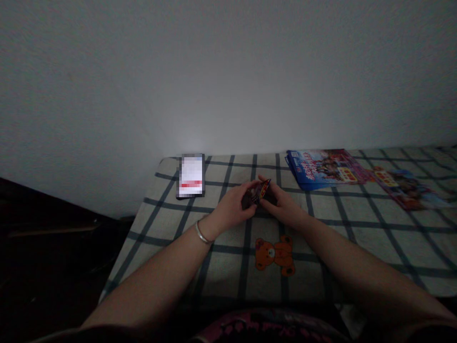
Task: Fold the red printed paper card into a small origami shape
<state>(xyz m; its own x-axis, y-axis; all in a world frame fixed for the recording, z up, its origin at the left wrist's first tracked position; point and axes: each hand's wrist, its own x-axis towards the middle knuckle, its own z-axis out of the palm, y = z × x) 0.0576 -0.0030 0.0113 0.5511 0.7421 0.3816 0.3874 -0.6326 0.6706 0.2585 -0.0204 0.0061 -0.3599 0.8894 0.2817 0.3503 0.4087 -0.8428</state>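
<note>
Both my hands meet over a checked cloth (357, 228) on a low surface. My left hand (233, 207), with a silver bangle (202, 234) on its wrist, and my right hand (282, 202) are both closed around a small dark pack (262, 191) with red and yellow print. The pack is held just above the cloth, tilted, between my fingertips. The room is dim and the pack's print is too small to read.
A lit phone (192, 175) lies at the cloth's far left corner by the white wall. A blue printed booklet (323, 167) and a second colourful sheet (407, 186) lie at the far right. An orange bear print (274, 253) marks the cloth. Dark floor on the left.
</note>
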